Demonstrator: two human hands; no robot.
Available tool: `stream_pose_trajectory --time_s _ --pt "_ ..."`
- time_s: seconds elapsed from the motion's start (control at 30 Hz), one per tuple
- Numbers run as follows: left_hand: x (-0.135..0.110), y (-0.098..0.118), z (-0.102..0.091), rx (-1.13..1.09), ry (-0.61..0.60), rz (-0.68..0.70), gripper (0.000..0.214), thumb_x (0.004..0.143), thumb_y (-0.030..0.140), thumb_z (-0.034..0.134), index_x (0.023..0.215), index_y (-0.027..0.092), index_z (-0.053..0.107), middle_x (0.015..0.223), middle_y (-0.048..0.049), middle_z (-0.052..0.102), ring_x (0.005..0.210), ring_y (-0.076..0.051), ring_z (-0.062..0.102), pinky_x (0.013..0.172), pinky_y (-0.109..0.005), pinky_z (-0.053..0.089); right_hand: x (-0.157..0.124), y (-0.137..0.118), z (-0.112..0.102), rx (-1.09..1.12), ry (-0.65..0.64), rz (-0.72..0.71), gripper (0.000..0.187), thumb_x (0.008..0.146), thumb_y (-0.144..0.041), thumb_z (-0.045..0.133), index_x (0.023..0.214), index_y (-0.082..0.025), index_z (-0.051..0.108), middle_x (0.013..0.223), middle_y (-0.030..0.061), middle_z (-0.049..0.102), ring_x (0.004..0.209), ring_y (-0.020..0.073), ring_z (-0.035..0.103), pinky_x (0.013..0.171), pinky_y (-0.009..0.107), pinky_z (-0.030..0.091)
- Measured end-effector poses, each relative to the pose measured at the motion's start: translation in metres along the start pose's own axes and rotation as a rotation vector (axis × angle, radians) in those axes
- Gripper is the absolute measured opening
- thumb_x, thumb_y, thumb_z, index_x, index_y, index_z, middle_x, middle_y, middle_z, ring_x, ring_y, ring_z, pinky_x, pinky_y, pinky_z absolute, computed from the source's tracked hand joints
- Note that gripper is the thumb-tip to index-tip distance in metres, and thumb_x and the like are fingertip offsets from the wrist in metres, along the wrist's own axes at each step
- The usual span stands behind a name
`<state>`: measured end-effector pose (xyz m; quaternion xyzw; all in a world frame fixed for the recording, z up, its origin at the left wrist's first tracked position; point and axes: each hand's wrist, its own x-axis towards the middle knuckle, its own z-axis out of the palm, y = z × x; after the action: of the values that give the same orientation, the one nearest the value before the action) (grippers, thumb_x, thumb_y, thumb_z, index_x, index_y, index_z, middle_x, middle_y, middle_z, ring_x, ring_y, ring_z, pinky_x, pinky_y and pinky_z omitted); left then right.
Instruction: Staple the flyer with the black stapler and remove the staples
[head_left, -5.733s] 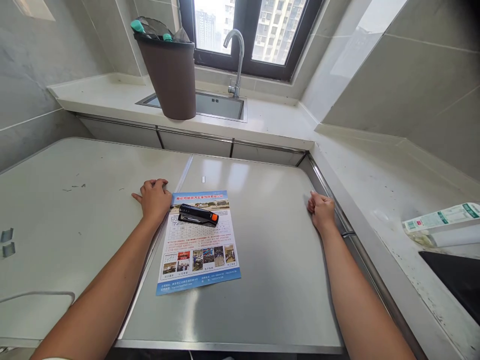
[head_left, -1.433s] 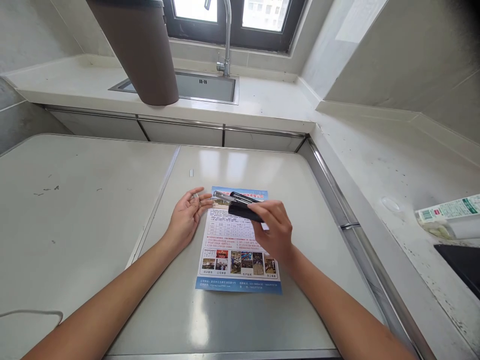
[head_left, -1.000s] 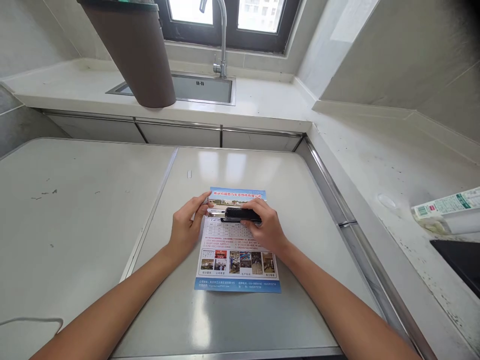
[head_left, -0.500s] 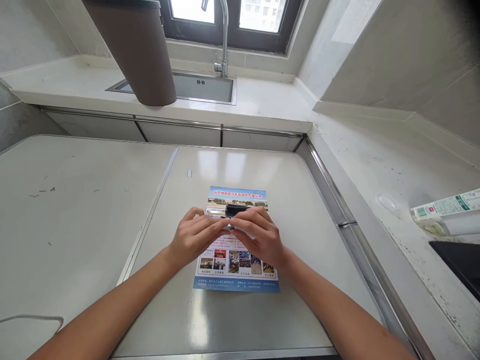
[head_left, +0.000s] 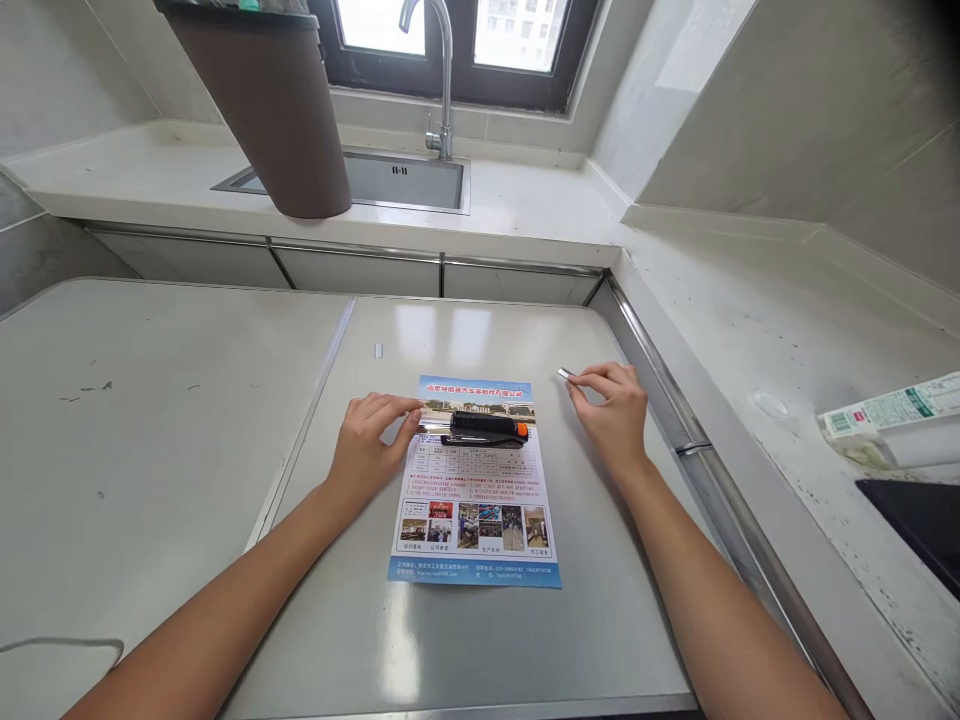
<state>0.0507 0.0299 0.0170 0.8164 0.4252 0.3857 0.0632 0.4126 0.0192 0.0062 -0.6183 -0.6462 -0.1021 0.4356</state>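
A black stapler (head_left: 484, 430) with an orange end lies on a printed flyer (head_left: 474, 500) in the middle of the steel table (head_left: 480, 640). My left hand (head_left: 371, 440) rests flat at the flyer's left edge, fingertips touching the stapler's metal front end. My right hand (head_left: 611, 410) is to the right of the flyer, pinching a small silvery strip of staples (head_left: 565, 373) between thumb and forefinger just above the table.
A small white bit (head_left: 379, 349) lies on the table behind the flyer. A brown bin (head_left: 277, 110) stands by the sink (head_left: 405, 180) under the tap (head_left: 439, 70). A white box (head_left: 892, 420) and a black hob (head_left: 919, 530) are on the right counter.
Both hands were together over the stapler half a second ago. Now the stapler lies on the flyer, my left hand stays at its front, and my right hand has moved right holding a staple strip.
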Motion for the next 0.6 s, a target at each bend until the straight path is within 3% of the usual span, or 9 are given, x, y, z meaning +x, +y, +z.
stream_pose_trajectory --time_s 0.17,0.27,0.37,0.47,0.6 --pt "0.003 -0.028 0.003 0.130 -0.066 -0.186 0.022 0.102 0.029 0.057 0.112 0.023 0.076 0.115 -0.0088 0.074 0.110 -0.030 0.063 0.097 -0.045 0.048 -0.006 0.036 0.013 0.036 -0.119 0.143 0.014 0.087 -0.027 0.069 0.082 -0.024 0.081 0.088 0.0063 0.074 0.087 0.0259 0.063 0.083 0.044 0.053" --pt "0.005 -0.045 0.003 0.178 -0.062 -0.268 0.026 0.100 0.029 0.056 0.117 0.021 0.074 0.117 -0.0118 0.069 0.113 -0.032 0.061 0.102 -0.048 0.049 -0.009 0.038 0.022 0.015 -0.228 0.159 0.018 0.090 -0.028 0.065 0.088 -0.023 0.083 0.092 0.0086 0.073 0.092 0.0279 0.062 0.087 0.046 0.053" --pt "0.006 -0.063 0.002 0.218 -0.098 -0.315 0.030 0.099 0.033 0.056 0.121 0.020 0.072 0.121 -0.0139 0.066 0.115 -0.034 0.060 0.105 -0.052 0.049 -0.010 0.036 0.028 -0.072 -0.319 0.136 0.030 0.094 -0.027 0.059 0.114 -0.023 0.081 0.106 0.0120 0.071 0.103 0.0320 0.059 0.092 0.050 0.052" --pt "0.006 -0.078 0.002 0.230 -0.161 -0.317 0.033 0.099 0.035 0.055 0.124 0.020 0.071 0.125 -0.0140 0.065 0.116 -0.035 0.060 0.107 -0.054 0.048 -0.009 0.034 0.029 -0.132 -0.369 0.113 0.046 0.096 -0.026 0.054 0.139 -0.021 0.069 0.117 0.0144 0.068 0.110 0.0350 0.057 0.094 0.052 0.051" --pt "0.009 -0.088 0.000 0.202 -0.222 -0.322 0.036 0.099 0.038 0.056 0.126 0.020 0.069 0.129 -0.0142 0.062 0.119 -0.033 0.062 0.110 -0.053 0.049 -0.009 0.031 0.027 -0.085 -0.361 0.113 0.040 0.094 -0.024 0.054 0.131 -0.019 0.070 0.116 0.0139 0.069 0.109 0.0339 0.058 0.097 0.051 0.051"
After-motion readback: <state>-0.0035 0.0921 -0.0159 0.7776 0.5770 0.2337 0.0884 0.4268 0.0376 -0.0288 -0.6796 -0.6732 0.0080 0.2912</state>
